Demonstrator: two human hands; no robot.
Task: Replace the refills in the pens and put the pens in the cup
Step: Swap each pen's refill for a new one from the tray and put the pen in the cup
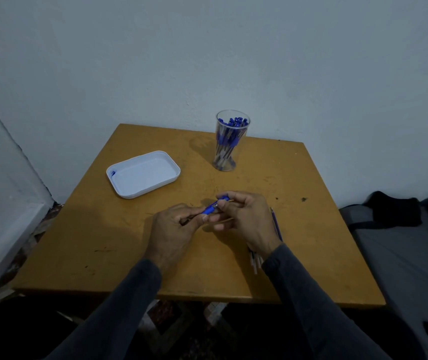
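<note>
The wooden table (83, 229) is sitting against the wall, with bare surface showing left of the hands and toward its near edge. Farther back on the table a clear cup (229, 141) is standing upright, packed with blue-capped pens, and left of the cup a white tray (142, 175) is lying flat. Near the table's right side, loose refills (255, 259) are lying partly hidden under the right wrist. Over the table's middle, the left hand (174, 229) is pinching the blue pen (211, 208) at its lower end while the right hand (244, 216) is gripping its upper end.
</note>
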